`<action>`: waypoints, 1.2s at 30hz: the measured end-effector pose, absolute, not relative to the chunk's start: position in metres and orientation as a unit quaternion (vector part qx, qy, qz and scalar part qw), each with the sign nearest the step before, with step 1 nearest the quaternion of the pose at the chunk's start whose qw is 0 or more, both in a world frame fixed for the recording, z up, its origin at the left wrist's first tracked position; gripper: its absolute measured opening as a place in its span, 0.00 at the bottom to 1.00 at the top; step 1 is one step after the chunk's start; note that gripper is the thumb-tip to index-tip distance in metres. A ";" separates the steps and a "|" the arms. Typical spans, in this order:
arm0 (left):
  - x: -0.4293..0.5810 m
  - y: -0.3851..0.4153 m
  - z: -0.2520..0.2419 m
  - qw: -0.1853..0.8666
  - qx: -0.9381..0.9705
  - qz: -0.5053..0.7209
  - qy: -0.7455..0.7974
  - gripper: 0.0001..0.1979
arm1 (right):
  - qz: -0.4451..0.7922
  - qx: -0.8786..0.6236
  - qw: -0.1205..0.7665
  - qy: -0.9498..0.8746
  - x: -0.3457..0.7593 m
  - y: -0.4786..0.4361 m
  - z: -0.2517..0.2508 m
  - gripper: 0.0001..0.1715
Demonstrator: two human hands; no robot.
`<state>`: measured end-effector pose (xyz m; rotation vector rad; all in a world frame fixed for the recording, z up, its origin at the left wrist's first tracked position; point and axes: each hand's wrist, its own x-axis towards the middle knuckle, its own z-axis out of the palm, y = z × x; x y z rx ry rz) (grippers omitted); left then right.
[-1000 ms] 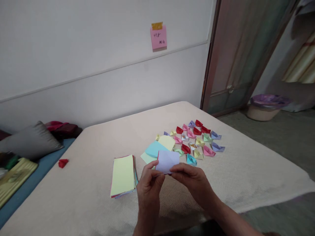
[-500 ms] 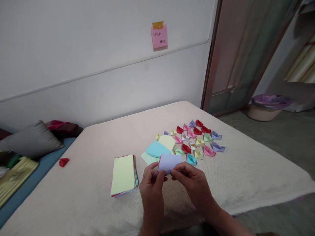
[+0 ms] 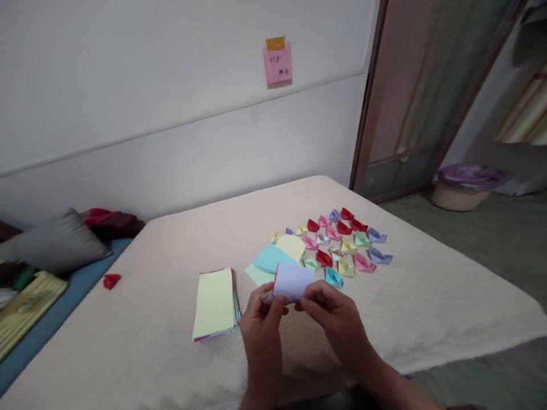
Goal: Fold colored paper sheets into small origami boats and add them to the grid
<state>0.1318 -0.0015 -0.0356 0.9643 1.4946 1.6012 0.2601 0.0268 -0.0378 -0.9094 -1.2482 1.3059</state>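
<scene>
Between my two hands is a small sheet of lavender paper (image 3: 294,280) with a red edge along its left side, held above the bed. My left hand (image 3: 265,316) pinches its lower left corner between thumb and fingers. The lower right part is gripped by my right hand (image 3: 331,307), thumb and fingertips closed on it. The paper's lower edge is partly hidden by my fingers. Just beyond it lie loose paper pieces, a blue one (image 3: 273,259) and a cream one (image 3: 292,246). Several folded paper boats, such as a cyan one (image 3: 334,277), stand in rows to the right.
A stack of coloured paper (image 3: 215,303) with pale yellow on top lies left of my hands. A crumpled red paper piece (image 3: 111,281) is near the bed's left edge. Further left is a grey pillow (image 3: 57,245). A lined bin (image 3: 461,193) stands on the floor at right.
The lavender paper has tilted slightly and its top edge has risen a little. My right hand's grip has shifted slightly right along the paper's lower edge.
</scene>
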 end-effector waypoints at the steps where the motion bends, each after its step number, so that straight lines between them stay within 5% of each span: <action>1: 0.131 -0.002 -0.036 0.367 0.380 0.622 0.579 0.12 | 0.544 -0.381 0.531 -0.526 0.260 0.027 -0.038 0.08; 8: 0.125 0.002 -0.037 0.415 0.442 0.638 0.475 0.08 | 0.558 -0.360 0.539 -0.518 0.263 0.029 -0.040 0.06; 36: 0.134 0.002 -0.043 0.375 0.327 0.647 0.578 0.09 | 0.610 -0.408 0.561 -0.383 0.246 0.023 -0.037 0.20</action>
